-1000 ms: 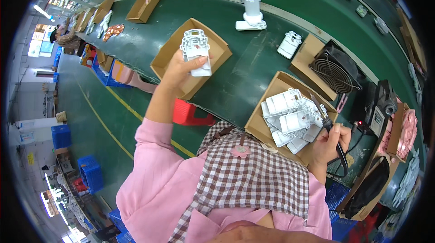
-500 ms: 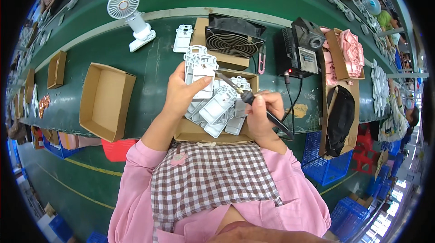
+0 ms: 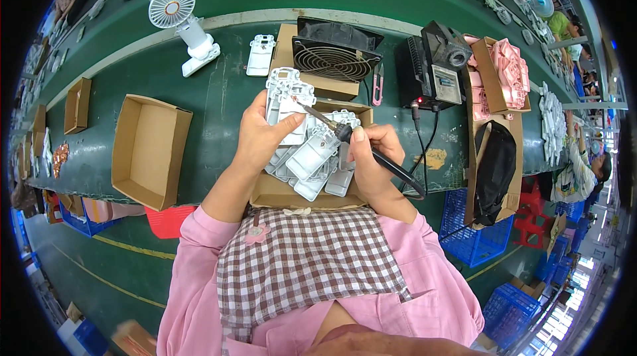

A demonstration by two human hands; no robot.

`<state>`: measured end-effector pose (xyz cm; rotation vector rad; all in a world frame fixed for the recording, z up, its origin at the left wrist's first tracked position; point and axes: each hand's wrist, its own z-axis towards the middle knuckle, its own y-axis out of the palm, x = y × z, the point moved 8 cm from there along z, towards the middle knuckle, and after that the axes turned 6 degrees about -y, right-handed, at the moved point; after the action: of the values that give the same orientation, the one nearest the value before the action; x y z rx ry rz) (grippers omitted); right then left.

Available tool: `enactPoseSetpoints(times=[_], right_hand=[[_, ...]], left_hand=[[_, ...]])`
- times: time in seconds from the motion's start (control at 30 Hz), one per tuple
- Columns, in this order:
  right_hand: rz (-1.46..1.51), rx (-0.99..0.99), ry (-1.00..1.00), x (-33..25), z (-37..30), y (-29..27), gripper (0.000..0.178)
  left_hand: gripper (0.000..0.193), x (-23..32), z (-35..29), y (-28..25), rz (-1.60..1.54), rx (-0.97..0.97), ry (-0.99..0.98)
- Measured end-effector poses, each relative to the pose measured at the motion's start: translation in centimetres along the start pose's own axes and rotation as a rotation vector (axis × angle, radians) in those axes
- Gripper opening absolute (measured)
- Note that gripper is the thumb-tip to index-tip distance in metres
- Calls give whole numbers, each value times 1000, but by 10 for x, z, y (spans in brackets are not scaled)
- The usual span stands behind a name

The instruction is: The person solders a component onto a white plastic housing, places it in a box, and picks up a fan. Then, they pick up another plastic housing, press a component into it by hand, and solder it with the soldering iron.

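Note:
My left hand (image 3: 261, 132) is closed on white plastic casings (image 3: 282, 82) with cut-out ends, its thumb across the front one. More than one casing appears stacked in that grip. In my right hand (image 3: 378, 157) is a soldering iron (image 3: 343, 132) with a black handle, pinched near its front. Its metal tip reaches the lower edge of the cut-out end of the front casing; whether it touches cannot be made out. Below both hands, a pile of similar casings (image 3: 310, 159) lies in a cardboard box (image 3: 298, 201).
Behind the hands stand a black fan (image 3: 337, 61), a lone white casing (image 3: 260, 55) and pink-handled snips (image 3: 377, 84). At right are a black soldering station (image 3: 428, 77) with its cable and a box of pink parts (image 3: 511, 74). Leftward are an open carton (image 3: 142, 150) and a white fan (image 3: 172, 5).
The soldering iron's tip has moved left, from beside the casing's edge to over its face. My right hand has shifted left with it. The whole view has drifted slightly.

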<state>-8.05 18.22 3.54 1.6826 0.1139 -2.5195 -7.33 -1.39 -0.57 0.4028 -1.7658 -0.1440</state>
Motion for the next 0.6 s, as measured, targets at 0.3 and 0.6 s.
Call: enactPoseSetpoints(times=[0.3, 0.6], right_hand=[[-20, -1, -16, -1, 1, 2, 12], [55, 66, 23, -6, 1, 0, 12]], left_hand=[[35, -1, -1, -3, 8, 36, -17], [40, -1, -1, -2, -10, 7, -20]])
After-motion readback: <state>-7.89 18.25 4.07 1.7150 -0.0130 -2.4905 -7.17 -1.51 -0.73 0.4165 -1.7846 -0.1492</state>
